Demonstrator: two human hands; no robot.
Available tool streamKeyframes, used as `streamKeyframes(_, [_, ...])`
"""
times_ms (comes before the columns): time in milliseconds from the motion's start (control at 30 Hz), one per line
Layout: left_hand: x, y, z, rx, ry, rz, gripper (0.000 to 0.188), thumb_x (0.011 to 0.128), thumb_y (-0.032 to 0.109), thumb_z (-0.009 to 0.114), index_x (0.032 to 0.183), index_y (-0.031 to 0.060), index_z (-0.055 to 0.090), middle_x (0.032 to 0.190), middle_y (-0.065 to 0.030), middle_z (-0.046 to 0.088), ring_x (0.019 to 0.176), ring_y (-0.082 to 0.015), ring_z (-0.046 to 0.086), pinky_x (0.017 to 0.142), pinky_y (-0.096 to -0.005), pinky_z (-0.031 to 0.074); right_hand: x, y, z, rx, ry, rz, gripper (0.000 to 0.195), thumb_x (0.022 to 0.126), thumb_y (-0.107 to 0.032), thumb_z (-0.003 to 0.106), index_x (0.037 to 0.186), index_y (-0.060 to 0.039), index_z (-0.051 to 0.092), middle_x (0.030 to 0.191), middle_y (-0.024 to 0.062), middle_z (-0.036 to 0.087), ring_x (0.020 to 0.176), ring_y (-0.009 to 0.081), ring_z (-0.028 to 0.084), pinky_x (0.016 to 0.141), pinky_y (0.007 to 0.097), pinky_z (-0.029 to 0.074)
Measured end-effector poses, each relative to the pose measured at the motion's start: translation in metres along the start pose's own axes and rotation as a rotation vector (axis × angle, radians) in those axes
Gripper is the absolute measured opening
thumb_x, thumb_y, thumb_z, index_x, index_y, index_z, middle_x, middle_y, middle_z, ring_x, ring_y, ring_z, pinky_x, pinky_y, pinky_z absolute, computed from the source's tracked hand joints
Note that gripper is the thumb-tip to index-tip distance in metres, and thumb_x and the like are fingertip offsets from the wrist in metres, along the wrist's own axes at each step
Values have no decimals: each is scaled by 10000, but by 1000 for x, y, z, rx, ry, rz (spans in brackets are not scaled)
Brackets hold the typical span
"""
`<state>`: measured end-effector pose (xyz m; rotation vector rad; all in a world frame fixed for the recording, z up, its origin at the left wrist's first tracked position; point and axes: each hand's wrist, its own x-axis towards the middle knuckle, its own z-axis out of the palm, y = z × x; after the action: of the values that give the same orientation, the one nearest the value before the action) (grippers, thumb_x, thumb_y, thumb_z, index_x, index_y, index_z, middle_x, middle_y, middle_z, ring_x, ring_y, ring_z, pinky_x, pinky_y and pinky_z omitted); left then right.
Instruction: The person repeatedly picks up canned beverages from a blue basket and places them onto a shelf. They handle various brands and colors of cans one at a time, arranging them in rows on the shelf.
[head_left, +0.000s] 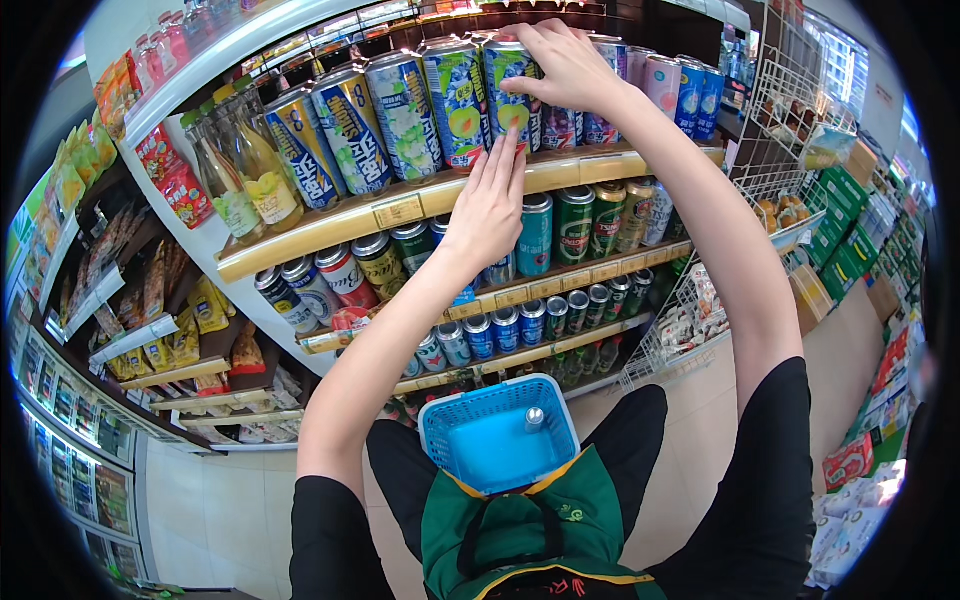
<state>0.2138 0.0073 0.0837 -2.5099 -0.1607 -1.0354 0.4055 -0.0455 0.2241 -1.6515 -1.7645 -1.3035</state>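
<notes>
My right hand (566, 69) reaches over the top shelf, its fingers spread across the upper end of a tall blue-and-green drink can (512, 101) and its thumb in front of it. Whether it grips the can cannot be told. My left hand (489, 201) lies flat, fingers straight and close together, its fingertips at the can's lower front. A similar tall can (456, 105) stands just to the left. Between my knees is a blue plastic shopping basket (487, 457), with one small silver-topped can (534, 420) inside.
Yellow-edged shelf board (322, 234) carries glass bottles (259, 169) at left. Lower shelves hold beer cans (575, 225). Snack racks (157, 277) stand left. A white wire rack (780, 180) and stacked green boxes (840, 202) are at right. Pale tiled floor (217, 517) lies below.
</notes>
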Motion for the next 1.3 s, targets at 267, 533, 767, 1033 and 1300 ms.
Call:
streamKeyframes(267, [-6, 6, 4, 16, -44, -12, 665, 790, 58, 570, 1397, -124, 367, 1534, -322, 226, 1425, -422, 288, 1177, -481, 239, 17, -3, -3, -21, -178, 72, 707, 832, -562, 662, 1323, -68, 545, 1220, 223, 610, 1219, 345, 546, 980, 501, 469])
streamKeyframes(533, [-19, 5, -2, -5, -89, 33, 694, 792, 56, 569, 1430, -86, 337, 1540, -294, 244, 1438, -401, 276, 1188, -467, 230, -31, -31, -8, 0, 395, -22, 560, 827, -338, 682, 1287, -64, 521, 1283, 148, 564, 1243, 293, 506, 1098, 515, 314])
streamKeyframes(767, [-16, 23, -11, -69, -180, 164, 717, 790, 54, 582, 1442, -84, 318, 1546, -299, 230, 1439, -390, 283, 1199, -445, 220, -134, -19, -24, 30, 265, -150, 299, 780, -156, 668, 1060, -54, 641, 1133, 99, 630, 1081, 243, 602, 1061, 446, 385])
streamKeyframes(1033, [60, 84, 21, -721, -141, 79, 781, 881, 131, 607, 1507, -52, 178, 1569, -297, 163, 1451, -409, 235, 1191, -411, 239, -134, 108, -39, -241, 270, 273, 544, 804, -249, 660, 1322, -132, 543, 1411, 135, 453, 1322, 302, 418, 1066, 509, 325])
streamKeyframes(1300, [159, 118, 62, -871, 45, -119, 868, 826, 196, 630, 1488, -117, 164, 1527, -331, 254, 1452, -384, 258, 1194, -393, 218, -130, 126, -23, -342, 123, 270, 574, 774, -314, 716, 1274, -102, 528, 1376, 149, 493, 1348, 312, 404, 1099, 533, 296])
